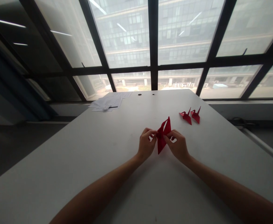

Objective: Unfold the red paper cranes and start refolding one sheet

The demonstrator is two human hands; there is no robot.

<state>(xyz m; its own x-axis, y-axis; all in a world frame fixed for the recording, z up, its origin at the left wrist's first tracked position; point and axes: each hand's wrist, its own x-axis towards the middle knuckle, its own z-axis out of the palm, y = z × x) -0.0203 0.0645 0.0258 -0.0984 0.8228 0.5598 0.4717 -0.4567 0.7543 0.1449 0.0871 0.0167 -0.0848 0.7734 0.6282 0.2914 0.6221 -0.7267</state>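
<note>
**We're pinching folded red paper [161, 143]**

Sheets [110, 100] are lying at the table's [89, 149] far left. Over the table's middle, our left hand [147, 143] is gripping the paper's left side, our right hand [179, 145] its right. Two paper birds [186, 117] are resting toward the table's far right.

Two bare forearms [103, 183] taper to narrow wrists [138, 158] and slim, bare fingers [175, 134].

I see a long, bare left forearm [108, 182] slanting up from the lower left, a bare right forearm [220, 183] from the lower right; below centre, the left hand [147, 143] and right hand [178, 145] pinch, fingers curled.
</note>
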